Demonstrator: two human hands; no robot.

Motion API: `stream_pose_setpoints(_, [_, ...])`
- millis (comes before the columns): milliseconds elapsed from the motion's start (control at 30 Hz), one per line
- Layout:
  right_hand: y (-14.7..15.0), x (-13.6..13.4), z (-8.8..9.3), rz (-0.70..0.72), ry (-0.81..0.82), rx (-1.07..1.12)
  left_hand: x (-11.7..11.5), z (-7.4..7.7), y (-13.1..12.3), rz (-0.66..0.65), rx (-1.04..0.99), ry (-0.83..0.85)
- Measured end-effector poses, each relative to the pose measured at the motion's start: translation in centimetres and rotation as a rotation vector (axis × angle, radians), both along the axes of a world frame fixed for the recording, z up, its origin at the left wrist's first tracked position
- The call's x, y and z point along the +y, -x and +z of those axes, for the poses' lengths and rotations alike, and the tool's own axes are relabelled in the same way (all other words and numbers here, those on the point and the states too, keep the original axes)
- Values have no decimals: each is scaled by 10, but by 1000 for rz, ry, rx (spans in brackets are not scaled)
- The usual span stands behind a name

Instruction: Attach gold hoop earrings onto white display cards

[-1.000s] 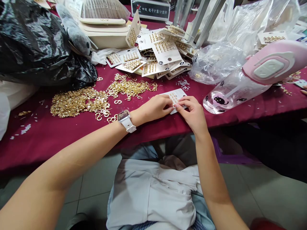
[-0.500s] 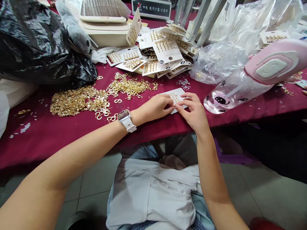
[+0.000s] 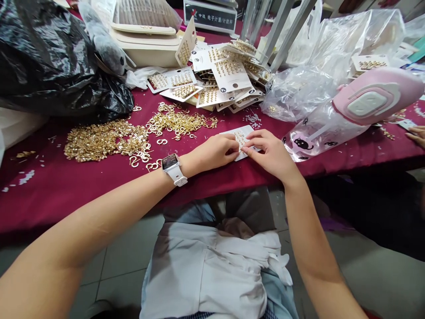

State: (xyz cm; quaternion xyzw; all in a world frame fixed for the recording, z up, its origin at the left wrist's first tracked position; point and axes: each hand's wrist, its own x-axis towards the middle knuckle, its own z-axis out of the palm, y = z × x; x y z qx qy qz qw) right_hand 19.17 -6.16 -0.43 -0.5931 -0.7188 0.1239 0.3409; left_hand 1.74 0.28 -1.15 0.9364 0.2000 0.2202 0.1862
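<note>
A white earring card (image 3: 245, 131) with rows of small gold earrings lies on the dark red tablecloth. My left hand (image 3: 219, 150), a white-strapped watch on its wrist, has its fingers curled closed over the card's left side. From the right, my right hand (image 3: 270, 153) reaches onto the card with thumb and forefinger pinched near the earrings. What sits between those fingertips is too small to make out. To the left are a loose pile of gold S-shaped pieces (image 3: 175, 123) and a larger heap of small gold pieces (image 3: 96, 141).
Filled earring cards (image 3: 229, 73) are stacked behind my hands. A pink-topped clear bottle (image 3: 352, 108) leans at the right, near clear plastic bags (image 3: 295, 91). At the left stand a black plastic bag (image 3: 56, 66) and a cream bag (image 3: 146, 48). Another person's hand (image 3: 417, 135) shows at the far right.
The view has shifted slightly. My right forearm has swung outward to the right, while both hands stay at the card. More of the other person's hand shows at the right edge.
</note>
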Motion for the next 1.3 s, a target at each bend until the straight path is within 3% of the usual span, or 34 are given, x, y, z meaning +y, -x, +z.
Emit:
stream_pose_setpoints(867, [6,-1,23,238,33,-485,-2,1,0,-21,-7,42])
stream_pose_setpoints(1100, [6,-5,14,195,-73,-501,-2,3,-1,-3,14,27])
stream_pose_setpoints(1300, [-1,-6,10,195,-57,-396,-3,2,1,-5,29,9])
